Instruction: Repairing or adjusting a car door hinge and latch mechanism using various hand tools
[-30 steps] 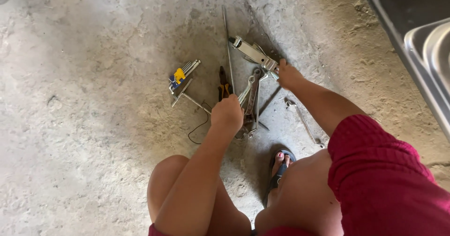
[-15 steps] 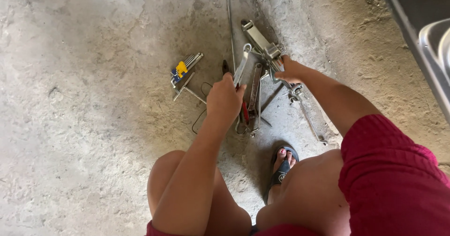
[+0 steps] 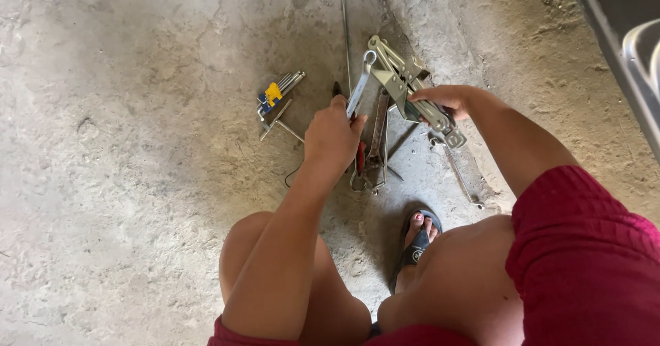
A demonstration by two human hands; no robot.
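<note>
Your left hand (image 3: 333, 136) grips a silver wrench (image 3: 360, 84); your right hand (image 3: 443, 102) clasps a folding metal tool (image 3: 405, 84), with hex keys (image 3: 278, 95) lying left of both on the floor (image 3: 124, 146).

The left hand (image 3: 333, 136) gripped a wrench (image 3: 359, 87), with a hex key set (image 3: 278, 91) left of that grip. Right of it, the right hand (image 3: 443, 102) held a scissor jack (image 3: 405, 84). Below both grips, more tools (image 3: 371, 160) lay on the concrete floor (image 3: 124, 181).
</note>
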